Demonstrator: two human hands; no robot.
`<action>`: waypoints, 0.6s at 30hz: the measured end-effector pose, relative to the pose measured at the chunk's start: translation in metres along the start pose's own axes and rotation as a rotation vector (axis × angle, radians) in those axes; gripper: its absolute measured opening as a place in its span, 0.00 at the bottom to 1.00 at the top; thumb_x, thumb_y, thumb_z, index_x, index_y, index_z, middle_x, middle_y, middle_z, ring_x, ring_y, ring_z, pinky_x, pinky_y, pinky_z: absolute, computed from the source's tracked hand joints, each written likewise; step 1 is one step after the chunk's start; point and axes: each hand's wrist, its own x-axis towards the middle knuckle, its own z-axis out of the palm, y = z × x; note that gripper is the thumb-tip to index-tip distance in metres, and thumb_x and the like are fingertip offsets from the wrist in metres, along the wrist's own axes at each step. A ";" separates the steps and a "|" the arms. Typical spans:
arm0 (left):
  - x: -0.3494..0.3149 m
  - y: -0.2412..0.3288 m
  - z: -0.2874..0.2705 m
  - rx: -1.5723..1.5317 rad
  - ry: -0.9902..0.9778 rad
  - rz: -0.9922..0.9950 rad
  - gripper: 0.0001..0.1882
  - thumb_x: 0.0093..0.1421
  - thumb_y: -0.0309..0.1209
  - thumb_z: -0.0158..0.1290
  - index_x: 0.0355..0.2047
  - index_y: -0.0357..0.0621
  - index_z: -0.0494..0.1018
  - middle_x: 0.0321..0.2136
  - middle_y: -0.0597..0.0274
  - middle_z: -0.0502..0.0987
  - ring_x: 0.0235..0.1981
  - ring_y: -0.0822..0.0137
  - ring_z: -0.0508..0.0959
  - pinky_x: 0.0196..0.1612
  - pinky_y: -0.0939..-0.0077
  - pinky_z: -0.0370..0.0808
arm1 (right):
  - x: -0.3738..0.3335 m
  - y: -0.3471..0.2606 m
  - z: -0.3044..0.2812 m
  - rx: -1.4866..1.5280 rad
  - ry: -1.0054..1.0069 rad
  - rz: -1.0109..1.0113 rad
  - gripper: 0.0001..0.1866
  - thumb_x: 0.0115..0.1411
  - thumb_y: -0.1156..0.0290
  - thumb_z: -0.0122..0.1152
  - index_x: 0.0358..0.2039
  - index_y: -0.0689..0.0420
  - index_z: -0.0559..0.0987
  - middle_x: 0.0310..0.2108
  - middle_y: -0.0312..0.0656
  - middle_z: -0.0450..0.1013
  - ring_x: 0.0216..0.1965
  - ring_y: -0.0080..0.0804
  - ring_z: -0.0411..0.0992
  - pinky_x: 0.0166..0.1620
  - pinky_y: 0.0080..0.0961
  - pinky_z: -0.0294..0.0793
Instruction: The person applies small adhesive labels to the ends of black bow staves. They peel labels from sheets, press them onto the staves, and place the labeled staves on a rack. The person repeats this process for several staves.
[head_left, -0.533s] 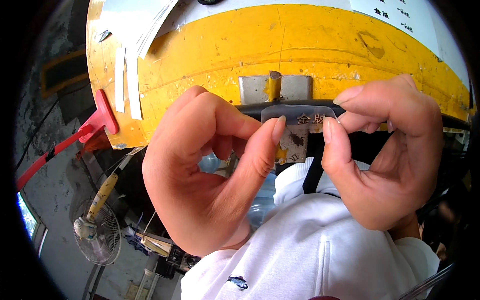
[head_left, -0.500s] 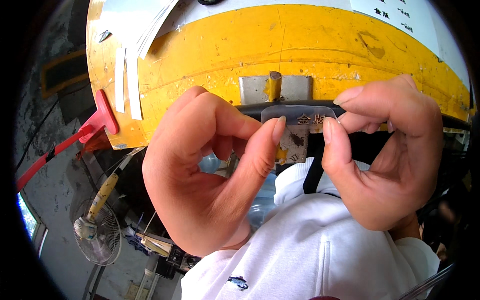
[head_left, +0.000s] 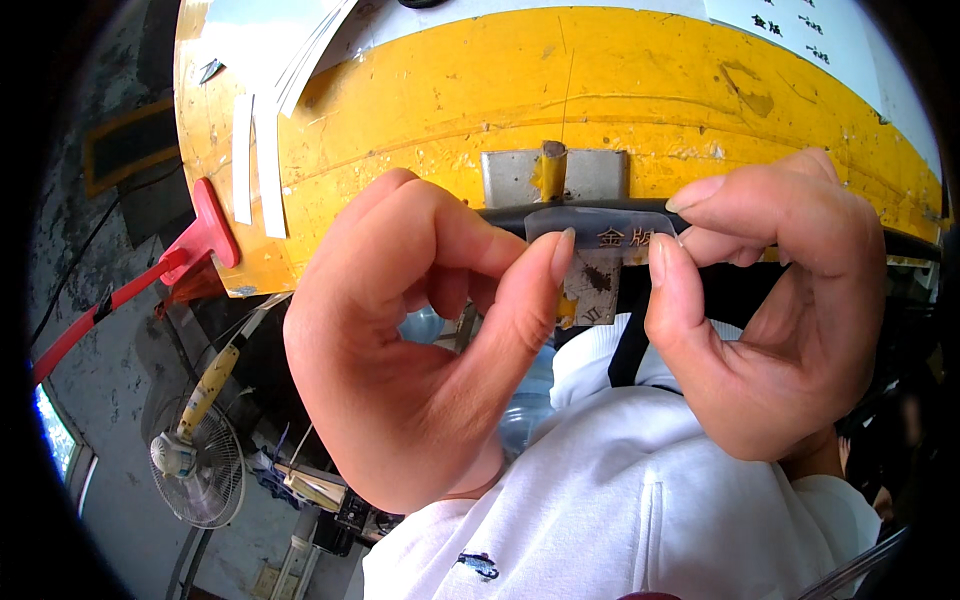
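Between my two hands a small clear plastic strip point(head_left: 585, 228) with gold-coloured lettering is held up by its ends. My left hand point(head_left: 415, 330) pinches its left end between thumb and forefinger. The thumb and fingers of my right hand point(head_left: 775, 310) grip its right end. Behind and below the strip is a worn metal bracket point(head_left: 597, 290) at the table's near edge, with a metal plate point(head_left: 600, 175) and a short yellow peg point(head_left: 551, 172) just beyond it.
The yellow worktop point(head_left: 450, 110) is scratched and curves across the view. White paper strips point(head_left: 267, 165) lie at its left, a printed sheet point(head_left: 800, 40) at the far right. A red T-shaped handle point(head_left: 208, 235) juts at the left edge; a fan point(head_left: 197, 470) stands lower left.
Hardly anything differs. The strip and both hands keep the same hold, with only a very slight shift in the view.
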 end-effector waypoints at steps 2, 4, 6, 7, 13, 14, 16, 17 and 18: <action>0.000 0.001 0.000 -0.007 0.002 -0.006 0.11 0.54 0.19 0.60 0.23 0.38 0.67 0.21 0.70 0.67 0.23 0.85 0.65 0.28 0.92 0.59 | -0.002 0.001 0.006 0.007 0.040 -0.009 0.25 0.40 0.92 0.60 0.41 0.62 0.70 0.24 0.34 0.68 0.24 0.21 0.62 0.32 0.18 0.59; 0.000 0.001 0.000 -0.018 0.001 -0.010 0.11 0.54 0.19 0.60 0.23 0.37 0.67 0.21 0.70 0.67 0.23 0.84 0.64 0.27 0.91 0.59 | -0.001 -0.002 0.003 0.003 0.017 0.024 0.25 0.41 0.92 0.60 0.41 0.62 0.70 0.24 0.35 0.68 0.24 0.20 0.62 0.32 0.18 0.59; 0.000 0.001 0.000 -0.022 -0.002 -0.002 0.11 0.54 0.19 0.60 0.23 0.37 0.67 0.21 0.70 0.67 0.23 0.84 0.64 0.27 0.91 0.58 | 0.000 -0.003 -0.001 -0.005 -0.015 0.049 0.25 0.41 0.92 0.60 0.41 0.62 0.70 0.24 0.35 0.68 0.24 0.20 0.62 0.32 0.18 0.60; 0.001 0.001 0.000 -0.024 -0.006 0.000 0.11 0.54 0.19 0.60 0.23 0.37 0.67 0.21 0.70 0.67 0.23 0.84 0.64 0.27 0.91 0.58 | 0.000 -0.003 -0.001 -0.009 -0.020 0.047 0.25 0.41 0.92 0.61 0.41 0.62 0.70 0.24 0.34 0.68 0.24 0.20 0.62 0.32 0.18 0.60; 0.001 0.003 0.000 -0.034 -0.020 -0.005 0.10 0.55 0.18 0.60 0.23 0.37 0.67 0.22 0.70 0.67 0.23 0.84 0.64 0.28 0.91 0.59 | -0.002 -0.004 -0.001 -0.015 -0.004 0.070 0.25 0.41 0.92 0.61 0.41 0.61 0.70 0.28 0.36 0.69 0.23 0.19 0.64 0.32 0.17 0.60; 0.001 0.003 0.000 -0.033 -0.024 -0.004 0.10 0.55 0.18 0.60 0.23 0.37 0.67 0.22 0.70 0.67 0.23 0.84 0.64 0.28 0.91 0.59 | -0.003 -0.004 -0.001 -0.009 0.005 0.078 0.25 0.41 0.92 0.60 0.41 0.61 0.70 0.29 0.36 0.69 0.23 0.19 0.64 0.32 0.17 0.60; 0.001 0.002 -0.001 -0.039 -0.023 -0.006 0.10 0.55 0.18 0.60 0.23 0.37 0.68 0.22 0.70 0.67 0.23 0.84 0.64 0.28 0.91 0.59 | -0.004 -0.003 0.001 0.007 0.008 0.081 0.25 0.42 0.92 0.60 0.42 0.61 0.70 0.31 0.37 0.69 0.23 0.19 0.65 0.32 0.16 0.61; 0.001 0.001 0.000 -0.042 -0.022 -0.006 0.10 0.55 0.18 0.60 0.23 0.37 0.68 0.22 0.70 0.67 0.24 0.85 0.64 0.28 0.91 0.59 | -0.004 -0.003 0.001 0.010 0.006 0.081 0.25 0.42 0.92 0.60 0.42 0.61 0.70 0.31 0.37 0.68 0.23 0.19 0.66 0.32 0.16 0.61; 0.001 0.001 0.001 -0.043 -0.018 -0.006 0.10 0.55 0.18 0.60 0.24 0.37 0.68 0.22 0.70 0.67 0.24 0.85 0.64 0.28 0.91 0.59 | -0.005 -0.002 0.001 0.013 0.005 0.081 0.25 0.42 0.92 0.60 0.42 0.61 0.70 0.32 0.37 0.68 0.23 0.19 0.66 0.32 0.16 0.61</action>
